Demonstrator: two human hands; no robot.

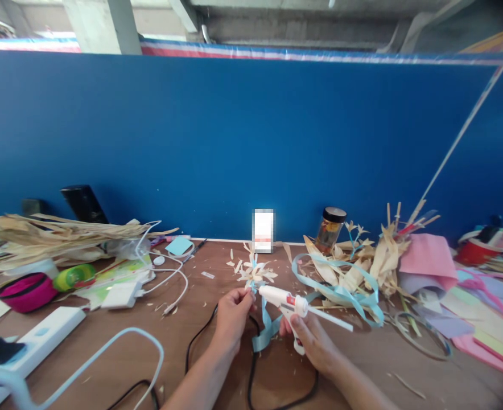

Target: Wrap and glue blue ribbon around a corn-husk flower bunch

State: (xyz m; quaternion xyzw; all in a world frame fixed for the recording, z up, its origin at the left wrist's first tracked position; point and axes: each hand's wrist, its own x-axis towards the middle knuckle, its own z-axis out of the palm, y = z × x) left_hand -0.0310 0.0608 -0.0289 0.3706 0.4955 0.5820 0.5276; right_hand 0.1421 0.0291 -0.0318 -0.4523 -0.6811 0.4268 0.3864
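My left hand [233, 316] pinches the lower end of a flower [258, 270] made of pale dried husk strips, wrapped in light blue ribbon at its base. In my right hand [311, 341] is a white hot glue gun [279, 297], gripped by its handle. A white glue stick [330, 319] sticks out of its back. The nozzle points left and sits close to the wrapped base; whether it touches cannot be made out. A loose length of light blue ribbon [265, 336] hangs from the flower between my hands.
Dried corn husks [358, 267], coiled blue ribbon [373, 290] and a dark-lidded jar [330, 228] lie to the right. Farther left are a power strip [50, 336], a white charger [121, 295] and a husk pile [64, 230]. A black cord [251, 381] crosses below my hands. A blue partition [234, 142] stands behind.
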